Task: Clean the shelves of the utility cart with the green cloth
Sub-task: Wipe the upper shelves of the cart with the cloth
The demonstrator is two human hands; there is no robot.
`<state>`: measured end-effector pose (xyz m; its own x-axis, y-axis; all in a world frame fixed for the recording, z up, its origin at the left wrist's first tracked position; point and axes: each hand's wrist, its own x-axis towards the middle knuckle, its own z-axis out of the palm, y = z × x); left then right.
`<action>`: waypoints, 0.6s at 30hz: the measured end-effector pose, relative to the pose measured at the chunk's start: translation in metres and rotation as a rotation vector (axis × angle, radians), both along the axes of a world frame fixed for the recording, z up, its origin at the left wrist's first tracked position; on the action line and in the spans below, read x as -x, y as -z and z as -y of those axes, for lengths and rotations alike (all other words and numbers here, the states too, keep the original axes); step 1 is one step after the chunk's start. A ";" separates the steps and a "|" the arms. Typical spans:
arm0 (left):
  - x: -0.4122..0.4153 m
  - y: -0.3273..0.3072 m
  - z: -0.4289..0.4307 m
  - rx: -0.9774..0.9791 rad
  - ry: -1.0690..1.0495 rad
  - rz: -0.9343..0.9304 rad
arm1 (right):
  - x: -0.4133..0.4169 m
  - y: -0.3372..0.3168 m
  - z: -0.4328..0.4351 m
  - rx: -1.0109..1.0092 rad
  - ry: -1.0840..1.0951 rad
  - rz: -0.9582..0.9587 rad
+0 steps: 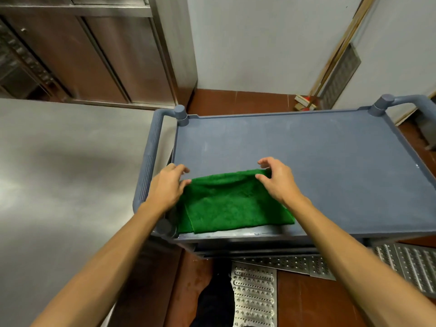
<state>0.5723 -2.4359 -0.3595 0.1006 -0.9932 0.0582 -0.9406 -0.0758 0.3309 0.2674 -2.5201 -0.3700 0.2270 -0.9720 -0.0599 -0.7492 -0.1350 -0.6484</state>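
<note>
— Forearms (354, 256) reach in from the near edge, both bare. What are the hands doing?

— The right hand (278, 182) is at the far right corner of the green cloth (231, 204). Its thumb and forefinger are spread with the corner between them, not closed on it. The left hand (167, 185) is at the far left corner, fingers curled, thumb tip touching the edge. Whether it really pinches, I cannot tell.

— And the cloth?

— It is folded and lies flat on the near left part of the top shelf (306, 161) of the utility cart (259, 241), just beside the left handle (148, 161).

— So how to wipe well?

— I'd square it into a tidy pad first. Then press one flat palm on it and stroke from the far rim to the near one, overlapping the passes from left to right. Pale smears (205, 147) on the far left part probably want firmer pressure. The corners by the posts (181, 115) likely need fingertips. The lower shelves (247, 252), only their near edges showing, are yet to be done.
</note>
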 end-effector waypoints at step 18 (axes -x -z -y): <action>0.048 0.063 -0.036 -0.296 0.445 0.289 | 0.012 0.070 -0.059 0.071 -0.502 -0.275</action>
<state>0.5239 -2.3995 -0.4224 -0.3068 -0.9143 -0.2643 -0.9518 0.2956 0.0823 0.2553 -2.4612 -0.4401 0.6469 -0.7530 -0.1202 -0.7219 -0.5539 -0.4149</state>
